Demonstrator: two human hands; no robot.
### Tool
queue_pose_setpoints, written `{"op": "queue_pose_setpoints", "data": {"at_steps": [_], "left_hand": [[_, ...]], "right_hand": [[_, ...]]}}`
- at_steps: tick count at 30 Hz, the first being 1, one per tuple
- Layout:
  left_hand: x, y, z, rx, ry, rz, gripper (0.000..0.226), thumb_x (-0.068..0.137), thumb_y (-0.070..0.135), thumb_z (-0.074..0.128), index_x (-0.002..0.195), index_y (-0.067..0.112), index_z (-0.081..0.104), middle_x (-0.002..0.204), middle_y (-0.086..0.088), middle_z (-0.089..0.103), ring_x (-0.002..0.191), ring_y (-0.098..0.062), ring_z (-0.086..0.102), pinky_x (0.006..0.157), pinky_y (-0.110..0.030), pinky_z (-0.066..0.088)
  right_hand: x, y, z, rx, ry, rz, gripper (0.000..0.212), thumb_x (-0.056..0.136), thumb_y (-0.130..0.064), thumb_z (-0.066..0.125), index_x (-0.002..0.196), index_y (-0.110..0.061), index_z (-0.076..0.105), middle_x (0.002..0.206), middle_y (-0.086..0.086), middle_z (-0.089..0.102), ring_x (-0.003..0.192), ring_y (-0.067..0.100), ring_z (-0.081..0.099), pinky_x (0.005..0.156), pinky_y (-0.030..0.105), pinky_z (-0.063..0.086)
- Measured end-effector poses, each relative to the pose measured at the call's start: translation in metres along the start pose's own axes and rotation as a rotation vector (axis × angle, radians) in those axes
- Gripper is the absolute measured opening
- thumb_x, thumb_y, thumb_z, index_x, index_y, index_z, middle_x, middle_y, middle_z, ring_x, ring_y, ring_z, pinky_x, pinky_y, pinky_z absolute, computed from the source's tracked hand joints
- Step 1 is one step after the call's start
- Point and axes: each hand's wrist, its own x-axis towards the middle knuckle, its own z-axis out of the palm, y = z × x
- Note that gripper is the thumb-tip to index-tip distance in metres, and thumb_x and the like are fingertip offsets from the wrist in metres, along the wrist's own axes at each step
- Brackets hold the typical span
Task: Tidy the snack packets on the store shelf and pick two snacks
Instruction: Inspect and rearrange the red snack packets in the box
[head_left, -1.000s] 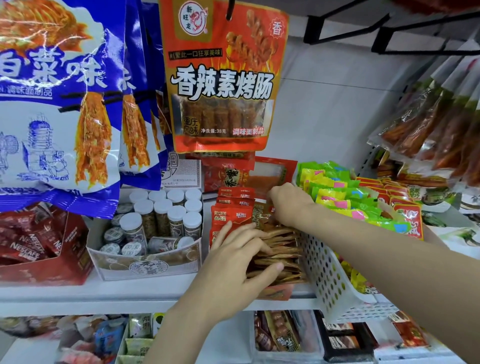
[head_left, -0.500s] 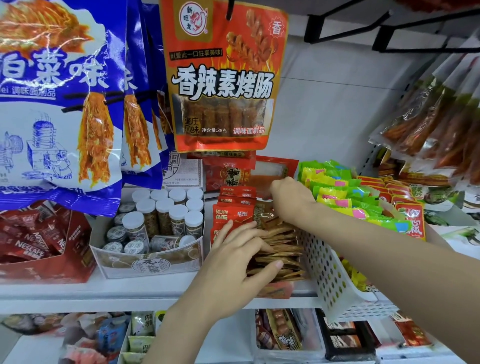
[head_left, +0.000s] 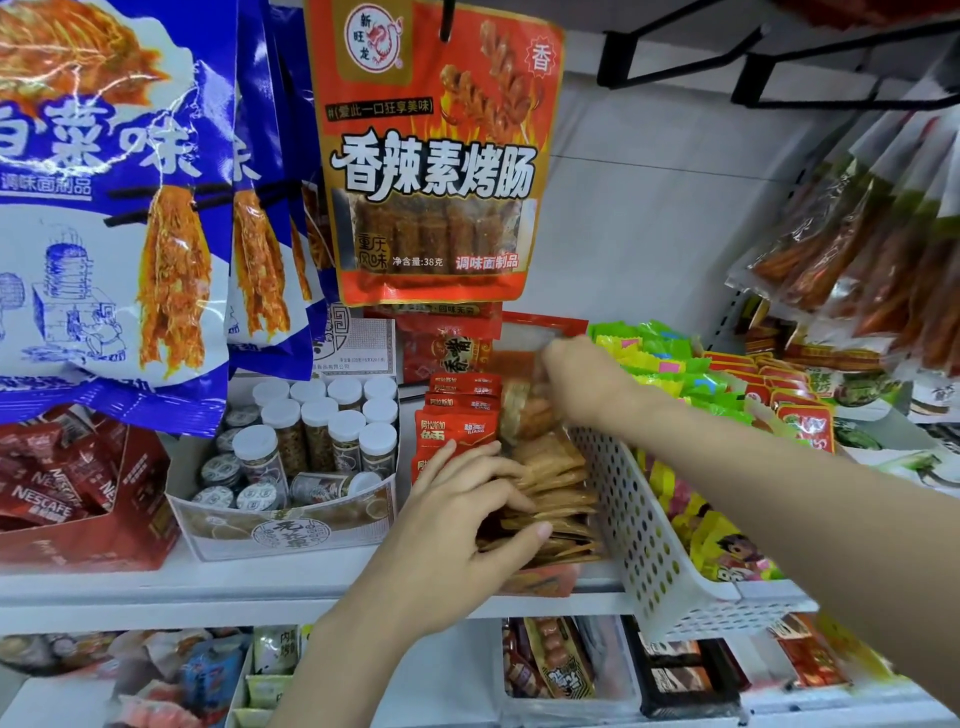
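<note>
Between both hands, tan snack packets (head_left: 556, 488) stand in a row on shelf (head_left: 260, 587); left hand (head_left: 467, 525) presses them, fingers straight; right hand (head_left: 582, 384) blurred, grip unclear.

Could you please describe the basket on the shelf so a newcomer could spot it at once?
Start at the white middle shelf. At its right end sits the white perforated plastic basket, holding green and yellow packets. It alone has walls dotted with holes; the neighbouring boxes are cardboard.

Row of tan snack packets (head_left: 553, 491) upright on white shelf (head_left: 270, 584)
</note>
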Motion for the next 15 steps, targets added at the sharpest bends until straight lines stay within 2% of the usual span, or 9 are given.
{"op": "queue_pose_setpoints", "data": {"at_steps": [3,7,10,12,13,15], "left_hand": [[-0.001,-0.001,-0.001,0.007,0.012,0.002,0.043,0.089,0.065,0.042,0.107,0.034,0.067,0.13,0.027,0.053,0.14,0.01,0.023,0.122,-0.027,0.001],[0.0,0.002,-0.001,0.012,-0.001,-0.022,0.042,0.088,0.067,0.04,0.11,0.038,0.06,0.128,0.028,0.054,0.139,0.011,0.022,0.122,-0.025,0.001],[0.0,0.005,0.0,0.021,-0.003,-0.044,0.039,0.089,0.066,0.041,0.114,0.039,0.055,0.129,0.026,0.052,0.14,0.009,0.021,0.122,-0.025,0.002],[-0.001,0.008,0.001,0.005,-0.004,-0.065,0.036,0.091,0.063,0.045,0.116,0.039,0.052,0.128,0.025,0.05,0.135,0.012,0.024,0.121,-0.027,0.011],[-0.001,0.009,0.001,-0.032,0.005,-0.093,0.032,0.092,0.06,0.048,0.116,0.039,0.051,0.125,0.025,0.05,0.13,0.012,0.03,0.118,-0.027,0.02],[0.0,0.014,-0.002,-0.176,0.066,-0.184,0.03,0.09,0.059,0.053,0.115,0.043,0.048,0.121,0.025,0.052,0.119,0.011,0.043,0.102,-0.016,0.037]], "right_hand": [[-0.014,0.017,-0.038,0.115,0.121,-0.011,0.02,0.091,-0.02,0.064,0.11,-0.014,0.067,0.111,0.016,0.067,0.107,0.034,0.062,0.087,0.034,0.048],[-0.044,0.033,-0.077,0.239,0.363,-0.029,0.008,0.089,-0.019,0.067,0.097,-0.02,0.071,0.097,0.007,0.074,0.092,0.033,0.065,0.083,0.038,0.052],[-0.057,0.038,-0.083,0.228,0.377,-0.029,0.01,0.089,-0.02,0.068,0.099,-0.019,0.072,0.097,0.006,0.075,0.092,0.032,0.066,0.085,0.038,0.051],[-0.061,0.04,-0.08,0.253,0.358,-0.025,0.012,0.089,-0.019,0.068,0.1,-0.017,0.073,0.096,0.006,0.075,0.093,0.029,0.067,0.089,0.037,0.05],[-0.063,0.041,-0.079,0.269,0.348,-0.023,0.011,0.089,-0.018,0.069,0.099,-0.016,0.073,0.093,0.006,0.076,0.091,0.026,0.068,0.089,0.032,0.049],[-0.065,0.044,-0.079,0.355,0.319,0.003,0.008,0.088,-0.017,0.071,0.095,-0.015,0.074,0.084,0.003,0.075,0.081,0.017,0.071,0.078,0.013,0.048]]}}
